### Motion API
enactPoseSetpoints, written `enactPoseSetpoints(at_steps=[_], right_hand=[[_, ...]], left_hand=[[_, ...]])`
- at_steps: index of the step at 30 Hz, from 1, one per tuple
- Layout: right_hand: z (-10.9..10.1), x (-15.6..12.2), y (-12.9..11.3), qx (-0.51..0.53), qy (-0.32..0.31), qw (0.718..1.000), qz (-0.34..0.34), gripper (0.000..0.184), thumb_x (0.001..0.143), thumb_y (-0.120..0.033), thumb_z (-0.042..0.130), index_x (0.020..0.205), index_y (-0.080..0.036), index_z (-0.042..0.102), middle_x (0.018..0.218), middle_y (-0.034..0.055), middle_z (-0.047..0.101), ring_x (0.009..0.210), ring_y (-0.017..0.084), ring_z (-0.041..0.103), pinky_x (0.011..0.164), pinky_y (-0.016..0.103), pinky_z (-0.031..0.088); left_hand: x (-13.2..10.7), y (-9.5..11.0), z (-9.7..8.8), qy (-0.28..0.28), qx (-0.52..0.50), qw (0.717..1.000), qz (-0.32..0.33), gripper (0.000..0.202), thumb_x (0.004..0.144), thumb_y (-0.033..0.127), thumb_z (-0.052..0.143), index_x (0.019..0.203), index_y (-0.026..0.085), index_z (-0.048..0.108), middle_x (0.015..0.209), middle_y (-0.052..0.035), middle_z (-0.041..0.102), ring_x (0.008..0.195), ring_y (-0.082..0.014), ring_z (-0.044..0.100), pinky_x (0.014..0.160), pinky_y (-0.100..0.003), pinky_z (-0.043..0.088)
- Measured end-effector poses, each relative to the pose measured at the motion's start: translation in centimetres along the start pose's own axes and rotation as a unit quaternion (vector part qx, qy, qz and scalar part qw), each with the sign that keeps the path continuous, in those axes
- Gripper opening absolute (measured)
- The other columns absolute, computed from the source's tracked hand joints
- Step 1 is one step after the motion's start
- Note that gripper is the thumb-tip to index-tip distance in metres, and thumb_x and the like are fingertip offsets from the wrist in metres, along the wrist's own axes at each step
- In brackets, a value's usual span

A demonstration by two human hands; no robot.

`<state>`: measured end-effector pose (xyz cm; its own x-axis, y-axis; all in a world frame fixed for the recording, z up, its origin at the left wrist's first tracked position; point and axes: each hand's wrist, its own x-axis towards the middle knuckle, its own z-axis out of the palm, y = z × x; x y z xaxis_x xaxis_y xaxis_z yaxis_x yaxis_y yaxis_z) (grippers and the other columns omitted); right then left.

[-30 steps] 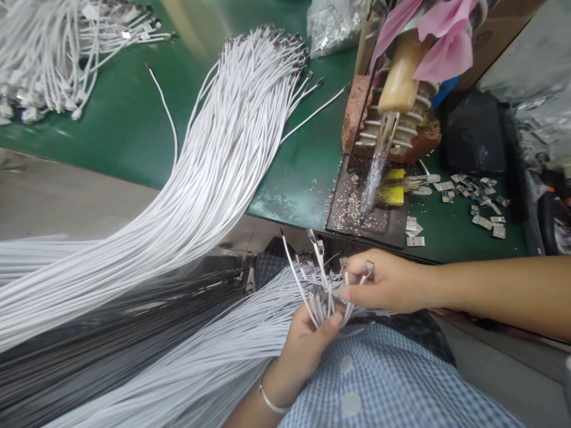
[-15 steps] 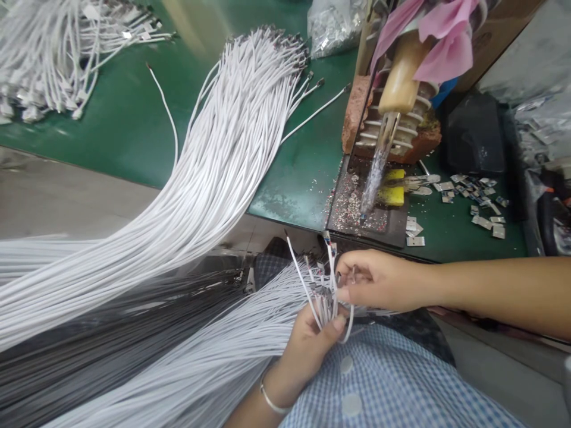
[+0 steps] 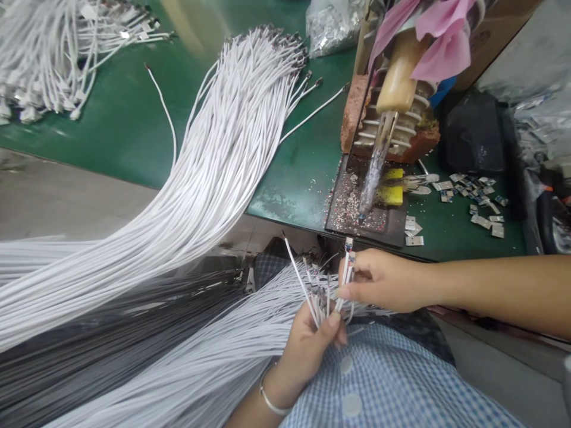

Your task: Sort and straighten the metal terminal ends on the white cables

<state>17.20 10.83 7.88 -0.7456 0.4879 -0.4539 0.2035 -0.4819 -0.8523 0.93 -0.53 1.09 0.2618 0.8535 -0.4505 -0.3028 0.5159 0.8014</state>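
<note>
Left hand (image 3: 307, 351) clenched round the cable bundle (image 3: 250, 321) over the lap, ends fanned upward. Right hand (image 3: 383, 279) fingers (image 3: 345, 291) pinched one cable end (image 3: 348, 252) just above it. Beyond, soldering iron (image 3: 379, 154) and bigger cable pile (image 3: 223, 148) sat on the green counter (image 3: 134, 131).

A cable-assembly workshop — a green bench (image 3: 134, 131) heaped with white cables (image 3: 223, 154), soldering iron (image 3: 379, 142), loose metal connectors (image 3: 473, 199).
</note>
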Motion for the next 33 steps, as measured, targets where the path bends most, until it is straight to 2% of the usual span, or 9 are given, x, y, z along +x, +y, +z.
enactPoseSetpoints(at_steps=[3, 10, 13, 16, 21, 25, 28, 30, 33], right_hand=[[-0.1, 0.0, 0.1, -0.015, 0.002, 1.0, -0.012, 0.024, 0.074, -0.036, 0.064, 0.067, -0.016, 0.052, 0.064, -0.0028, 0.058, 0.063, 0.012, 0.055, 0.064, 0.026, 0.046], [0.1, -0.1, 0.4, -0.037, 0.035, 0.998, -0.034, 0.022, 0.079, -0.036, 0.058, 0.07, -0.015, 0.056, 0.068, 0.0003, 0.062, 0.066, 0.013, 0.057, 0.065, 0.026, 0.046], [0.1, -0.2, 0.4, -0.046, 0.032, 0.998, -0.029, 0.023, 0.079, -0.037, 0.058, 0.07, -0.016, 0.054, 0.066, -0.0006, 0.06, 0.062, 0.012, 0.055, 0.061, 0.025, 0.045], [0.0, -0.2, 0.4, -0.064, 0.03, 0.997, -0.023, 0.024, 0.077, -0.037, 0.059, 0.07, -0.015, 0.053, 0.066, -0.0015, 0.056, 0.06, 0.011, 0.051, 0.058, 0.023, 0.043], [-0.1, -0.2, 0.4, -0.092, 0.026, 0.995, -0.019, 0.021, 0.077, -0.034, 0.058, 0.069, -0.015, 0.053, 0.062, -0.0038, 0.049, 0.055, 0.009, 0.043, 0.051, 0.021, 0.037], [-0.1, -0.1, 0.5, -0.143, 0.051, 0.988, -0.031, 0.018, 0.076, -0.029, 0.057, 0.063, -0.016, 0.051, 0.059, -0.0043, 0.047, 0.052, 0.008, 0.039, 0.048, 0.02, 0.033], [-0.2, -0.1, 0.4, -0.199, 0.08, 0.976, -0.021, 0.02, 0.073, -0.028, 0.058, 0.06, -0.017, 0.048, 0.061, -0.0035, 0.047, 0.054, 0.008, 0.04, 0.05, 0.021, 0.033], [-0.2, -0.1, 0.4, -0.21, 0.084, 0.974, 0.004, 0.018, 0.075, -0.03, 0.057, 0.066, -0.016, 0.052, 0.062, -0.0029, 0.048, 0.055, 0.009, 0.041, 0.05, 0.022, 0.033], [-0.1, -0.1, 0.4, -0.172, 0.083, 0.982, 0.007, 0.021, 0.079, -0.034, 0.054, 0.088, -0.015, 0.058, 0.065, -0.0022, 0.051, 0.057, 0.01, 0.043, 0.053, 0.023, 0.035]], left_hand=[[0.1, 0.1, 0.0, 0.01, -0.015, 1.0, 0.005, 0.021, 0.082, 0.037, 0.058, 0.08, 0.016, 0.055, 0.058, 0.0013, 0.06, 0.049, -0.0089, 0.05, 0.049, -0.021, 0.038], [0.2, 0.8, 0.3, -0.013, -0.039, 0.999, -0.008, 0.02, 0.081, 0.034, 0.059, 0.075, 0.015, 0.057, 0.058, -0.0006, 0.062, 0.051, -0.0113, 0.055, 0.052, -0.023, 0.042], [0.2, 1.2, 0.7, 0.02, -0.045, 0.999, -0.015, 0.021, 0.077, 0.036, 0.063, 0.076, 0.015, 0.059, 0.061, -0.0016, 0.064, 0.057, -0.0138, 0.057, 0.058, -0.025, 0.043], [0.4, 1.4, 1.0, 0.071, -0.033, 0.997, 0.01, 0.024, 0.072, 0.039, 0.068, 0.073, 0.015, 0.062, 0.065, -0.0013, 0.062, 0.062, -0.0142, 0.055, 0.063, -0.027, 0.041], [0.6, 1.1, 0.7, 0.121, -0.024, 0.992, 0.019, 0.029, 0.065, 0.041, 0.073, 0.074, 0.016, 0.063, 0.066, -0.0003, 0.059, 0.062, -0.0135, 0.051, 0.063, -0.027, 0.04], [0.6, 0.8, 0.5, 0.113, -0.034, 0.993, 0.011, 0.029, 0.069, 0.042, 0.069, 0.079, 0.016, 0.063, 0.063, 0.0011, 0.058, 0.061, -0.0124, 0.05, 0.062, -0.026, 0.038], [0.6, 0.8, 0.4, 0.087, -0.033, 0.996, 0.016, 0.024, 0.076, 0.039, 0.065, 0.083, 0.017, 0.061, 0.06, 0.0018, 0.059, 0.059, -0.0115, 0.05, 0.062, -0.025, 0.037], [0.6, 0.8, 0.3, 0.063, -0.035, 0.997, 0.016, 0.02, 0.078, 0.036, 0.062, 0.085, 0.017, 0.06, 0.059, 0.002, 0.06, 0.057, -0.011, 0.051, 0.061, -0.024, 0.037], [0.6, 0.7, 0.2, 0.043, -0.04, 0.998, 0.005, 0.019, 0.079, 0.035, 0.061, 0.084, 0.017, 0.06, 0.058, 0.0024, 0.06, 0.054, -0.0104, 0.051, 0.057, -0.024, 0.037]])
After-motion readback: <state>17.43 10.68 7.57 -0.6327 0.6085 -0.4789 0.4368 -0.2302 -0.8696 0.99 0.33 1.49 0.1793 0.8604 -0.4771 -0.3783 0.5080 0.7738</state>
